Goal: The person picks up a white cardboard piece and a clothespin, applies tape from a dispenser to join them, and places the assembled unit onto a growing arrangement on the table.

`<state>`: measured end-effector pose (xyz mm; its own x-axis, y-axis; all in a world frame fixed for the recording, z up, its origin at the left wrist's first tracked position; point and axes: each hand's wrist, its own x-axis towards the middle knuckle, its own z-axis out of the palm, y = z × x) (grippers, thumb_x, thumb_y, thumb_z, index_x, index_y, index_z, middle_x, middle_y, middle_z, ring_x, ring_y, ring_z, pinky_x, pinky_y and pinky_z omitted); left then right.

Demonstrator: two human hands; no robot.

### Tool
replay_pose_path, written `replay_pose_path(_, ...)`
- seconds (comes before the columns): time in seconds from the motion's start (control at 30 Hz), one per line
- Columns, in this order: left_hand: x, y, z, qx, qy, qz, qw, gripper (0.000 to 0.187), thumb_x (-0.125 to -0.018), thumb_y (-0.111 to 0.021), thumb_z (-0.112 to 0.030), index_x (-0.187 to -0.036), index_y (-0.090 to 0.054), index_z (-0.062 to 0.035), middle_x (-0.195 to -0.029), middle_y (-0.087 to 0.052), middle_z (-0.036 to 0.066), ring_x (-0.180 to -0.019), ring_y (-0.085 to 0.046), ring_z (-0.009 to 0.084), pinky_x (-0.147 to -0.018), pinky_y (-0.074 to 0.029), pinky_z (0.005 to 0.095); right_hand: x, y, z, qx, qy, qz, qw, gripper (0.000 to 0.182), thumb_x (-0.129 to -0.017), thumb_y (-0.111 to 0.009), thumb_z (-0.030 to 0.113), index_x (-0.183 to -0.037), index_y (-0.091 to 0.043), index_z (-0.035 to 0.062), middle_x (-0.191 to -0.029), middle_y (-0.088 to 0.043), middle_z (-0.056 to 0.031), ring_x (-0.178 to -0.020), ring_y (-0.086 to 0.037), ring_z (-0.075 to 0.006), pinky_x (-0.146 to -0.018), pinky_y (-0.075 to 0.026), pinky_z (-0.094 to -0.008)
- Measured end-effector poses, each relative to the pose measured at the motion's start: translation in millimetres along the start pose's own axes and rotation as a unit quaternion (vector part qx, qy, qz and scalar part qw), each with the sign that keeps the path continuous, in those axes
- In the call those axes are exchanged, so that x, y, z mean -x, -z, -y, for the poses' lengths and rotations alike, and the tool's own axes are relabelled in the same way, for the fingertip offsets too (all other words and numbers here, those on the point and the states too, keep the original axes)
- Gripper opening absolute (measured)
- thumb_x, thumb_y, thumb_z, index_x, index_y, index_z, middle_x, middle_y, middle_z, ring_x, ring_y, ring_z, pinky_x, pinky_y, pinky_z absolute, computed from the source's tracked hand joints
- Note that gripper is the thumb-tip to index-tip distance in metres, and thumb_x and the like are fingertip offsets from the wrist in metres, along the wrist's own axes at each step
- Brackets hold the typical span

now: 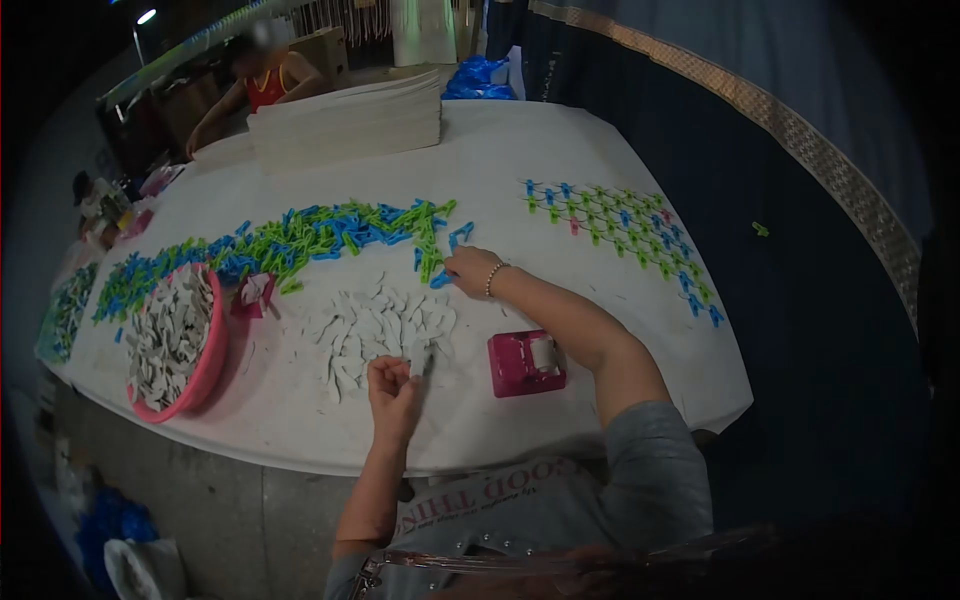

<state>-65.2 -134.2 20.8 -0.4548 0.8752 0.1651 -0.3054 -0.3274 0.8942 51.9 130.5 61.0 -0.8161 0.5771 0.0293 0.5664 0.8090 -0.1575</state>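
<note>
My left hand (394, 388) is closed in a pinch over a pile of small pale grey cut pieces (385, 325). A pale flat piece (421, 358) shows at its fingertips; its exact kind is hard to make out. Farther forward, my right hand (471, 271), with a beaded bracelet at the wrist, has its fingers closed on a blue clothespin (441, 281). That clothespin is at the right end of a long heap of blue and green clothespins (330, 232). A loose blue clothespin (461, 235) lies just beyond the right hand.
A pink dispenser with a roll (514, 368) stands right of my left hand. At left are a pink basin (213, 345) of grey pieces and a small dark-pink object (251, 297). Linked clothespins (620, 228) lie back right. Behind a pale stack (350, 125) sits another person (268, 85).
</note>
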Motion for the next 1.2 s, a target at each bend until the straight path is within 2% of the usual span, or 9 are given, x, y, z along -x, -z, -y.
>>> replay_pose_path(0.07, 1.1, 3.0, -1.9, 0.009, 0.011, -0.011, 1.000, 0.036, -0.077, -0.058, 0.009, -0.106, -0.045, -0.0074, -0.088, -0.054, 0.000, -0.081, -0.050, 0.0073, -0.077, -0.041, 0.0212, 19.6, 10.6, -3.4, -0.027, 0.013, -0.026, 0.999, 0.016, -0.082, -0.058, 0.010, -0.097, -0.060, 0.0054, -0.100, -0.060, -0.0146, -0.090, -0.061, -0.0326, -0.078, -0.049, -0.0424)
replay_pose_path(0.17, 3.6, -8.3, -11.0, 0.013, 0.025, -0.030, 0.999, 0.036, -0.077, -0.056, 0.010, -0.106, -0.046, -0.0081, -0.088, -0.055, 0.000, -0.082, -0.051, 0.0078, -0.077, -0.041, 0.0215, 72.9, 45.0, 10.1, -0.194, 0.025, -0.086, 0.977, 0.015, -0.081, -0.062, 0.014, -0.092, -0.058, 0.0043, -0.095, -0.059, -0.0123, -0.079, -0.062, -0.0276, -0.073, -0.050, -0.0381)
replay_pose_path(0.23, 4.1, -22.1, -18.0, 0.073, 0.063, 0.016, 0.995, 0.035, -0.077, -0.055, 0.009, -0.107, -0.046, -0.0080, -0.089, -0.056, 0.000, -0.083, -0.052, 0.0086, -0.079, -0.042, 0.0221, 118.0, 58.8, 13.1, -0.346, 0.009, -0.165, 0.924, 0.016, -0.083, -0.064, 0.014, -0.092, -0.057, 0.0031, -0.091, -0.058, -0.0090, -0.073, -0.061, -0.0190, -0.070, -0.049, -0.0313)
replay_pose_path(0.3, 6.3, -43.1, -17.6, 0.102, 0.090, 0.042, 0.990, 0.035, -0.077, -0.055, 0.009, -0.107, -0.046, -0.0077, -0.090, -0.057, 0.001, -0.084, -0.053, 0.0092, -0.079, -0.042, 0.0225, 161.1, 68.1, 15.1, -0.429, 0.001, -0.201, 0.880, 0.014, -0.085, -0.064, 0.010, -0.092, -0.056, 0.0018, -0.087, -0.055, -0.0058, -0.073, -0.058, -0.0120, -0.071, -0.048, -0.0250)
replay_pose_path(0.43, 15.1, -86.3, -10.0, 0.167, 0.138, 0.122, 0.969, 0.036, -0.077, -0.054, 0.008, -0.109, -0.046, -0.0073, -0.094, -0.060, 0.003, -0.089, -0.056, 0.0111, -0.081, -0.043, 0.0247, 232.1, 57.6, 16.1, -0.522, 0.007, -0.232, 0.820, 0.014, -0.087, -0.064, 0.007, -0.096, -0.055, 0.0010, -0.088, -0.055, -0.0024, -0.081, -0.056, -0.0094, -0.075, -0.048, -0.0242)
replay_pose_path(0.73, 30.3, -129.2, -21.1, 0.117, 0.142, 0.147, 0.972, 0.038, -0.075, -0.055, 0.010, -0.108, -0.046, -0.0065, -0.087, -0.053, -0.001, -0.083, -0.052, 0.0077, -0.076, -0.041, 0.0215, 276.3, 26.4, 42.2, -0.618, 0.019, -0.282, 0.733, 0.022, -0.084, -0.066, 0.002, -0.099, -0.050, 0.0029, -0.093, -0.054, -0.0019, -0.086, -0.052, -0.0090, -0.080, -0.045, -0.0238)
replay_pose_path(1.03, 25.3, -127.0, -15.9, 0.079, 0.139, 0.152, 0.975, 0.038, -0.075, -0.058, 0.009, -0.107, -0.045, -0.0070, -0.087, -0.054, 0.000, -0.081, -0.052, 0.0080, -0.075, -0.041, 0.0219, 261.1, 23.5, 44.3, -0.638, 0.038, -0.252, 0.726, 0.025, -0.083, -0.067, 0.003, -0.100, -0.049, 0.0037, -0.091, -0.052, -0.0013, -0.080, -0.049, -0.0059, -0.073, -0.042, -0.0211)
replay_pose_path(1.17, 22.4, -125.8, -11.5, 0.084, 0.133, 0.156, 0.975, 0.038, -0.075, -0.058, 0.009, -0.107, -0.045, -0.0072, -0.087, -0.055, 0.000, -0.081, -0.053, 0.0084, -0.076, -0.041, 0.0222, 256.0, 24.4, 45.3, -0.638, 0.040, -0.249, 0.727, 0.026, -0.083, -0.066, 0.000, -0.102, -0.049, 0.0042, -0.091, -0.053, -0.0017, -0.080, -0.051, -0.0068, -0.072, -0.044, -0.0218)
replay_pose_path(1.2, 21.9, -124.6, -10.6, 0.088, 0.140, 0.168, 0.972, 0.038, -0.075, -0.058, 0.009, -0.107, -0.045, -0.0072, -0.087, -0.055, 0.000, -0.081, -0.053, 0.0084, -0.076, -0.041, 0.0222, 255.4, 26.6, 48.8, -0.674, 0.026, -0.228, 0.703, 0.026, -0.084, -0.064, 0.000, -0.105, -0.049, 0.0035, -0.094, -0.054, -0.0029, -0.084, -0.052, -0.0082, -0.077, -0.044, -0.0241)
